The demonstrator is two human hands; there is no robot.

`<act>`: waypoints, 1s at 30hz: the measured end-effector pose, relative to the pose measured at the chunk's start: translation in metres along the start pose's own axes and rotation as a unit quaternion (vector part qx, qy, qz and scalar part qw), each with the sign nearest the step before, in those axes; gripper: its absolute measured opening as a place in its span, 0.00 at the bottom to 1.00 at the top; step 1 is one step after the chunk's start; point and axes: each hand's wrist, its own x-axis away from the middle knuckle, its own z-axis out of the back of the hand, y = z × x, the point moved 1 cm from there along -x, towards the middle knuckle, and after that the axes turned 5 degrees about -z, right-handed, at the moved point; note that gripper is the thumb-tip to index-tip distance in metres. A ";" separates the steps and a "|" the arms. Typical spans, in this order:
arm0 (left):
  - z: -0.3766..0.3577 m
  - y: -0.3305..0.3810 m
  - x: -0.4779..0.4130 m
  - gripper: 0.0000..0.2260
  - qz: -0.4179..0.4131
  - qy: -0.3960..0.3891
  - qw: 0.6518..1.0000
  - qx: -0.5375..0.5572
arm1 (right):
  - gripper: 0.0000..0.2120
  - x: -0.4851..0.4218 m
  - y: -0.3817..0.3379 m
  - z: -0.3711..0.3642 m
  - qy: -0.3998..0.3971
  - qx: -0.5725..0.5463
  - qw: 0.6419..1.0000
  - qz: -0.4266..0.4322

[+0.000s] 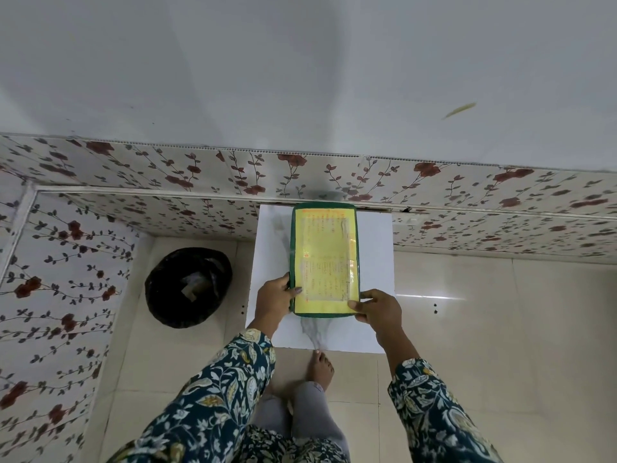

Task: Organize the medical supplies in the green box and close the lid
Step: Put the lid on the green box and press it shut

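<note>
The green box lies on a small white table, its lid down and showing a yellow printed label. My left hand grips the box's near left corner, thumb on the lid. The near right corner is held by my right hand, fingers on the lid's edge. No medical supplies are visible outside the box; its inside is hidden.
A black bin with scraps stands on the tiled floor left of the table. Floral-patterned wall panels run behind and to the left. My bare foot is just under the table's near edge.
</note>
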 end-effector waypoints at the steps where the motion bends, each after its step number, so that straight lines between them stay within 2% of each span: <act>1: 0.000 0.002 0.001 0.18 0.009 -0.008 1.000 0.012 | 0.19 0.001 0.000 0.001 -0.004 0.000 1.000 -0.001; 3: 0.001 0.006 0.002 0.24 0.011 -0.013 1.000 0.004 | 0.21 0.006 -0.004 0.001 -0.011 0.030 0.999 0.007; 6: 0.003 0.024 0.001 0.36 -0.094 0.015 0.985 -0.146 | 0.26 0.009 -0.021 -0.001 0.025 0.142 0.983 0.110; 7: 0.001 0.034 -0.003 0.38 -0.148 0.013 0.968 -0.204 | 0.27 0.008 -0.033 -0.003 0.039 0.177 0.971 0.158; 9: -0.003 0.053 -0.019 0.40 -0.228 -0.015 0.909 -0.349 | 0.28 -0.001 -0.059 -0.011 0.049 0.268 0.929 0.251; 11: -0.005 0.069 -0.038 0.42 -0.246 -0.041 0.846 -0.472 | 0.29 -0.016 -0.080 -0.020 0.041 0.367 0.878 0.304; 14: -0.002 0.081 -0.059 0.44 -0.237 -0.075 0.806 -0.537 | 0.30 -0.039 -0.092 -0.026 0.036 0.473 0.820 0.319; 18: 0.001 0.081 -0.062 0.46 -0.236 -0.098 0.813 -0.522 | 0.29 -0.049 -0.086 -0.029 0.040 0.485 0.812 0.323; 25: 0.003 0.081 -0.069 0.45 -0.236 -0.125 0.820 -0.506 | 0.30 -0.053 -0.087 -0.032 0.022 0.463 0.826 0.321; 26: 0.004 0.081 -0.068 0.44 -0.241 -0.120 0.817 -0.510 | 0.30 -0.051 -0.089 -0.031 0.011 0.448 0.838 0.312; 28: 0.007 0.076 -0.058 0.43 -0.252 -0.079 0.839 -0.477 | 0.30 -0.043 -0.087 -0.027 0.001 0.384 0.878 0.287; 30: 0.009 0.061 -0.042 0.43 -0.223 -0.039 0.903 -0.365 | 0.31 -0.035 -0.076 -0.019 -0.010 0.308 0.923 0.230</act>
